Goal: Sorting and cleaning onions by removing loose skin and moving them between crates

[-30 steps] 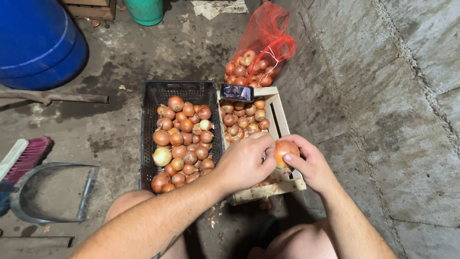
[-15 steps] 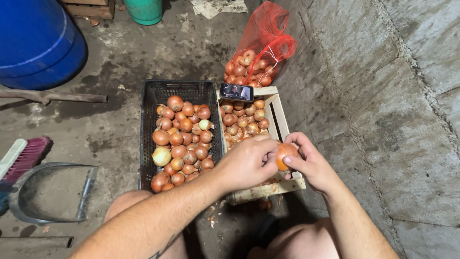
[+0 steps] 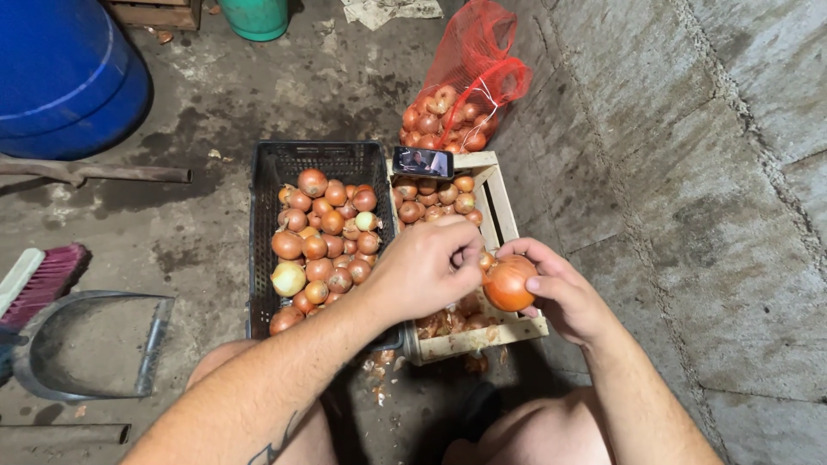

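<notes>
The right hand (image 3: 564, 293) cups an onion (image 3: 508, 282) just right of frame centre, fingers curled around its far side and thumb laid over the top. The left hand (image 3: 424, 269) comes in from the left with fingers bunched together, its tips pinching at the onion's near side (likely at loose skin, though the contact itself is hidden behind the knuckles). Both hands hover over the lower end of a wooden crate (image 3: 500, 194), where peel scraps lie.

The onion looks firm and fairly light, round, with a dry papery skin that should flake and slide under the fingers; a whole-palm hold around its middle seems the safest grip, leaving the ends free.

A black crate (image 3: 258, 232) of onions sits left of centre, a red net bag (image 3: 469, 86) at the upper middle, and a phone (image 3: 423, 162) on the wooden crate's top edge.
</notes>
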